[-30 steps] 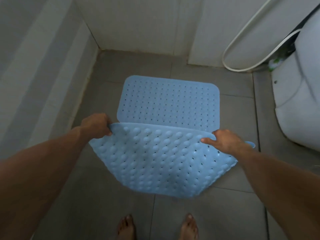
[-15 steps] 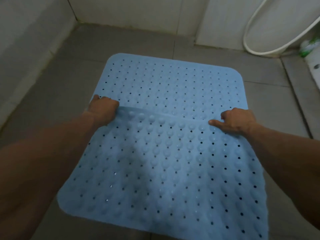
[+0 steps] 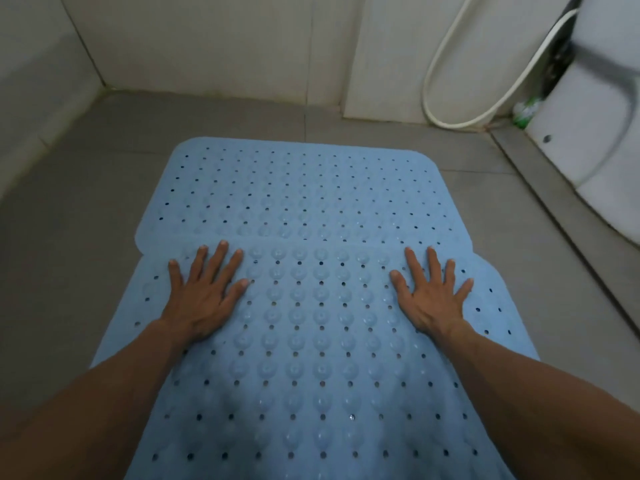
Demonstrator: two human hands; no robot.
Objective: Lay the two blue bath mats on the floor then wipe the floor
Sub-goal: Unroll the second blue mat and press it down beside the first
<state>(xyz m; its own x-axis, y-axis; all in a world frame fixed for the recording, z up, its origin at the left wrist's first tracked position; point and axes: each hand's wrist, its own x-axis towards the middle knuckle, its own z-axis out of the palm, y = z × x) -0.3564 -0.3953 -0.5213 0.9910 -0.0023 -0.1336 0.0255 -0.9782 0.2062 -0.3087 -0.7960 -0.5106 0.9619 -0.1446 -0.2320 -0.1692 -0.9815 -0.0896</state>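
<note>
Both hands are pressed flat, fingers spread apart and clamped on nothing: the left hand (image 3: 204, 299) and the right hand (image 3: 431, 296) rest on the near bath mat (image 3: 311, 375), just behind its far edge; beyond the fingertips that edge is seen to overlap the far bath mat (image 3: 304, 188), which lies flat on the floor (image 3: 69, 209). A raised ridge could be left at the overlap just ahead of the fingers if pressure is released unevenly; the near mat could be slid forward by the palms, since suction may not yet be gained; wiping is judged not yet begun.
</note>
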